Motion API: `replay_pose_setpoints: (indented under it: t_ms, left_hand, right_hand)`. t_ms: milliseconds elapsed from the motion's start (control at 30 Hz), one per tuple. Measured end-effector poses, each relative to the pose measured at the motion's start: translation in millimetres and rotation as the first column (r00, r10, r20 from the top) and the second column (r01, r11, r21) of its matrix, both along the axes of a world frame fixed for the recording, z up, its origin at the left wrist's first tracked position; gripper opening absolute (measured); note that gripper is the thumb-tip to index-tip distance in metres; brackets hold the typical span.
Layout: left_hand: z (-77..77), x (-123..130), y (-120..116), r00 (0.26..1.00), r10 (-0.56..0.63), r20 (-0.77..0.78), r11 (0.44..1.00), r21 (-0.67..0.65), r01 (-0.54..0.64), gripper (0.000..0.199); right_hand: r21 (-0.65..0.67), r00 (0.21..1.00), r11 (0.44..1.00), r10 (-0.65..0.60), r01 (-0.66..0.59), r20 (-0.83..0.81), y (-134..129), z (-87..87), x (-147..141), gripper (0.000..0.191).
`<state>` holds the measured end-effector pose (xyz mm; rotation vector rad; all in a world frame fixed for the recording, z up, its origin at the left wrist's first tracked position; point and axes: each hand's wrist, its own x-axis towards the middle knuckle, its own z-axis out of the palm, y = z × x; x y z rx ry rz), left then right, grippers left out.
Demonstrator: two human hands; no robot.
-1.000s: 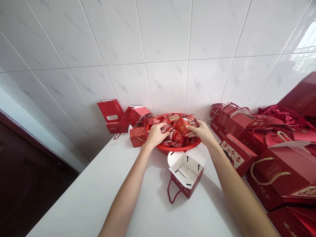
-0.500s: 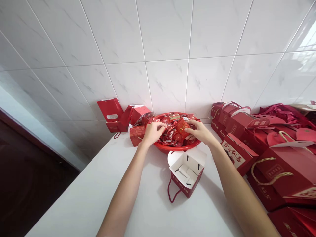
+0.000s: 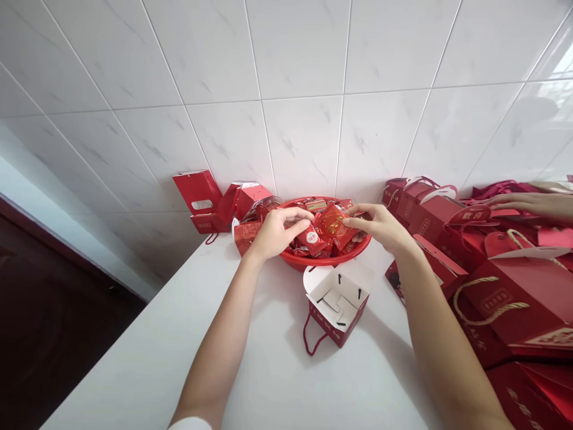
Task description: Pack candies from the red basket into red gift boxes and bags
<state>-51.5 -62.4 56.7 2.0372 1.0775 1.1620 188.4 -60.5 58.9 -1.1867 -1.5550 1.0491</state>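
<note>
A red basin (image 3: 308,261) full of red-wrapped packets stands against the tiled wall. Over its right side my right hand (image 3: 380,226) pinches a square red packet with gold print (image 3: 335,227) between thumb and fingers. My left hand (image 3: 282,232) is over the left side, its thumb and fingers closed on a small red packet with a white round mark (image 3: 312,237). In front of the basin, an open box (image 3: 335,307), white inside and dark red outside, sits on the white table (image 3: 268,370), a cord handle hanging at its left. No contents show in it.
Red gift boxes with rope handles (image 3: 501,298) are piled along the right. Another person's hand (image 3: 532,203) reaches over that pile. At the back left, open red cartons (image 3: 203,200) lean by the wall.
My right hand has lifted the square packet from the pile, and my left hand has shifted onto a small packet. Another person's hand has appeared at right, and a box near my right arm has tilted.
</note>
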Motion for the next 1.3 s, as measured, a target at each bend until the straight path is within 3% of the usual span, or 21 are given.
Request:
replay_pose_setpoints:
  t_ms: [133,233,300,400,467,567,867,1033,1167,1300]
  left_hand:
    - [13.3,3,-23,0.939,-0.217,-0.267,0.974,-0.131,0.187,0.028]
    - [20.0,2,-33,0.901,-0.187,-0.391,0.981,-0.117,0.152,0.029]
    - [22.3,0,-34,0.902,-0.131,-0.411,0.991,-0.088,0.104,0.03]
    - [24.0,-5,-35,0.902,-0.075,-0.426,0.997,-0.062,0.053,0.03]
    - [24.8,-7,-36,0.895,-0.055,-0.442,0.998,-0.052,0.036,0.031]
    - [26.3,-6,-38,0.886,-0.075,-0.458,0.997,-0.06,0.053,0.033]
    - [26.3,-5,-38,0.853,-0.13,-0.506,0.991,-0.08,0.104,0.036]
    - [25.1,-7,-38,0.837,-0.149,-0.527,0.989,-0.079,0.126,0.036]
    - [25.4,-6,-39,0.824,-0.164,-0.543,0.987,-0.093,0.135,0.035]
    - [25.5,-5,-39,0.816,-0.167,-0.553,0.986,-0.099,0.134,0.036]
  right_hand:
    - [0.077,0.99,0.993,0.078,-0.087,0.116,-15,12.5,12,0.031]
    - [0.043,0.941,0.971,0.215,-0.234,0.261,-25,21.8,17,0.034]
    - [-0.005,0.864,0.928,0.348,-0.372,0.363,-29,26.5,19,0.032]
    - [-0.059,0.687,0.826,0.504,-0.56,0.523,-33,28.9,18,0.027]
    - [-0.095,0.584,0.771,0.551,-0.63,0.596,-34,27.5,15,0.026]
    - [-0.152,0.506,0.744,0.574,-0.651,0.644,-35,22.9,7,0.025]
    - [-0.141,0.477,0.732,0.565,-0.667,0.673,-36,18.8,0,0.022]
    - [-0.074,0.539,0.79,0.48,-0.608,0.692,-38,22.0,1,0.023]
    - [-0.157,0.494,0.768,0.539,-0.622,0.682,-36,19.1,-7,0.028]
    - [-0.148,0.51,0.828,0.462,-0.54,0.726,-32,14.5,-12,0.029]
